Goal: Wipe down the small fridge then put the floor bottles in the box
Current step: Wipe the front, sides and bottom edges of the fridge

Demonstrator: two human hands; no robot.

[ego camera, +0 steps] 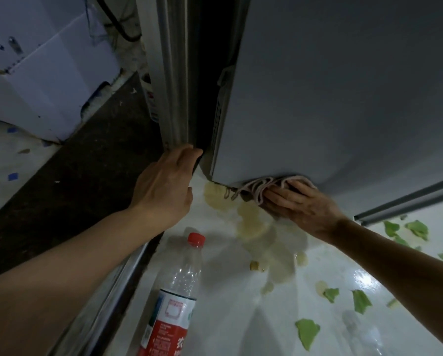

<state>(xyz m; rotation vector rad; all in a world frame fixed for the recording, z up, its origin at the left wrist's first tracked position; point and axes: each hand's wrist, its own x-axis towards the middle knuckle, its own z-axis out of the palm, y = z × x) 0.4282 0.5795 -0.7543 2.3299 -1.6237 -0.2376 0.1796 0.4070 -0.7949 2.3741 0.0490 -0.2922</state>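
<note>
Bottle (pixel 175 296) lay on floor, nearest us, not yet boxed. Right hand (pixel 302 204) pressed cloth (pixel 261 187) flat against fridge (pixel 331 98) lower edge; left hand (pixel 167 186) braced door edge, fingers seemingly relaxed. We advised firm overlapping strokes along underside.

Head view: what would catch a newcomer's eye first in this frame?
Probably the right hand pressing a pinkish cloth against the bottom edge of the grey fridge, while the left hand rests at the edge of the dark gap beside it. Next, the clear bottle with a red cap lying on the pale floor near the bottom of the frame, with yellowish stains and green leaf scraps scattered around.
</note>
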